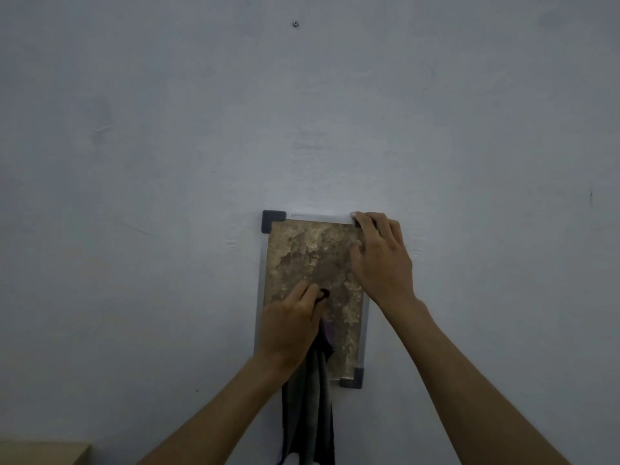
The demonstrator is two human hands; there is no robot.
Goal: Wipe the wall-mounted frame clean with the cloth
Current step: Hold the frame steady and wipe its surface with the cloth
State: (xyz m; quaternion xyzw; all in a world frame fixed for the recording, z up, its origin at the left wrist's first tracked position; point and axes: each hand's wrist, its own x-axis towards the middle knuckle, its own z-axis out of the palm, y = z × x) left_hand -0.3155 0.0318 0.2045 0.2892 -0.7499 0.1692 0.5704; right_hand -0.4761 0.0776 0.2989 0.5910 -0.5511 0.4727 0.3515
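Note:
A rectangular frame (303, 253) with a silver rim, dark corner caps and a mottled brown panel hangs on the pale wall. My left hand (290, 325) grips a dark cloth (310, 407) and holds it against the lower middle of the panel; the rest of the cloth hangs down below my wrist. My right hand (380, 255) lies on the frame's upper right corner, fingers curled over the top edge and thumb on the panel. The lower left corner of the frame is hidden behind my left hand.
The bare pale wall (167, 162) fills the view. A small screw or hook (295, 24) sticks out of it high above the frame. The corner of a light wooden surface (43, 453) shows at the bottom left.

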